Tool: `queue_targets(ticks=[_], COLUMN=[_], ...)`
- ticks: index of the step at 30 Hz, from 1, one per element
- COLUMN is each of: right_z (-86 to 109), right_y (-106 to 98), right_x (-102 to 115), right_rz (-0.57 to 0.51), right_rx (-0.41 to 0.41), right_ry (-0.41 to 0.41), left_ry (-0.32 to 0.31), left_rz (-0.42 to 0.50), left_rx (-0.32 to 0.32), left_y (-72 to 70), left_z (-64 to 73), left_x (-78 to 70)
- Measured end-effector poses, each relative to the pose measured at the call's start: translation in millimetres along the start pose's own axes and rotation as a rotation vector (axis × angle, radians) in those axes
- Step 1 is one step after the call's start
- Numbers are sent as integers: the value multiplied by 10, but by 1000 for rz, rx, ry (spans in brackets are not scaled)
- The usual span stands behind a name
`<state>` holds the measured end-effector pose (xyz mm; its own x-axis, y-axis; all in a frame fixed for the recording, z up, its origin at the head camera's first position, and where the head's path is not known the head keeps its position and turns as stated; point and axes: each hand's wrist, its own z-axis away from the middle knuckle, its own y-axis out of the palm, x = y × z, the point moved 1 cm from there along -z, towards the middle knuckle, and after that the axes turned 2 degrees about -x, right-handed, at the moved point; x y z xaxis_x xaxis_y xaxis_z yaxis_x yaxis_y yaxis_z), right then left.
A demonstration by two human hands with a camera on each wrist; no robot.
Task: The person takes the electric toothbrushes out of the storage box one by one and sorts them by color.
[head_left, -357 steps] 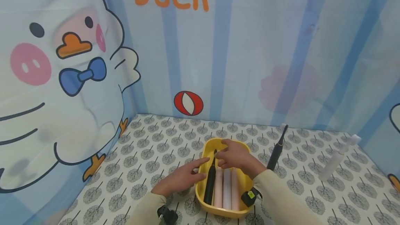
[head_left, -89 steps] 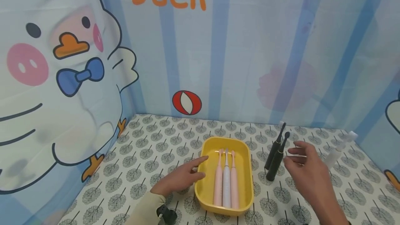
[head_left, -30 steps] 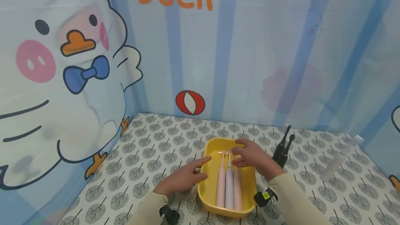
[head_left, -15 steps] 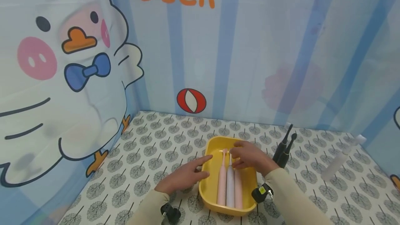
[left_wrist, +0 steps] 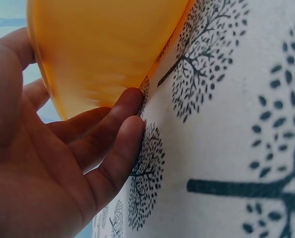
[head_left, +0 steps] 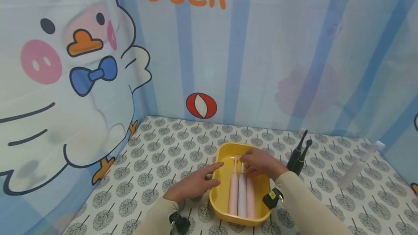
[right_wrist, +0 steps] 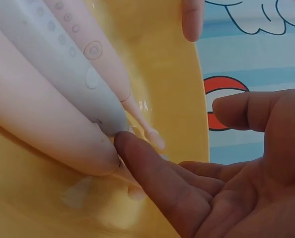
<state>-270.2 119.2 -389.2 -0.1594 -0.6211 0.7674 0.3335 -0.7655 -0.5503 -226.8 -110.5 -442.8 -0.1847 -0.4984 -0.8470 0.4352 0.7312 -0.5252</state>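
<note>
A yellow tray [head_left: 240,221] holds three electric toothbrushes side by side: a pink toothbrush [head_left: 233,193] on the left, a pale grey toothbrush [head_left: 242,197] in the middle and another pink toothbrush [head_left: 250,202] on the right. My left hand [head_left: 192,184] rests at the tray's left side, with loosely extended fingers against its wall and rim. My right hand [head_left: 261,162] reaches over the far right of the tray and hides part of the brush necks. In the right wrist view, one finger [right_wrist: 142,166] touches the grey handle's upper end; the thumb is apart from it.
Right of the tray, a black toothbrush [head_left: 295,155] and a second black toothbrush [head_left: 298,166] stand on the patterned tablecloth [head_left: 150,180]. A white brush head shows behind them. Farther right is a white toothbrush [head_left: 352,173]. A duck-print curtain [head_left: 261,53] closes off the back.
A black toothbrush in the tray 11.9 s ago is gone from it; a second one now stands at right. My right hand has returned from there to the tray. My left hand stays put.
</note>
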Motion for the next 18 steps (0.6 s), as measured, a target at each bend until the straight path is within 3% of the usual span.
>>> queue_targets(ticks=[9, 14, 18], right_z=[-73, -59, -57], right_y=[69, 102, 132], right_x=[23, 27, 52], right_rz=[61, 134, 133], right_rx=[83, 99, 107], right_ry=[-46, -48, -44], left_ry=[-2, 14, 7], left_rz=[-9, 16, 25], left_rx=[0, 13, 8], left_y=[-9, -7, -9], left_z=[-7, -4, 1], left_x=[-4, 0, 8])
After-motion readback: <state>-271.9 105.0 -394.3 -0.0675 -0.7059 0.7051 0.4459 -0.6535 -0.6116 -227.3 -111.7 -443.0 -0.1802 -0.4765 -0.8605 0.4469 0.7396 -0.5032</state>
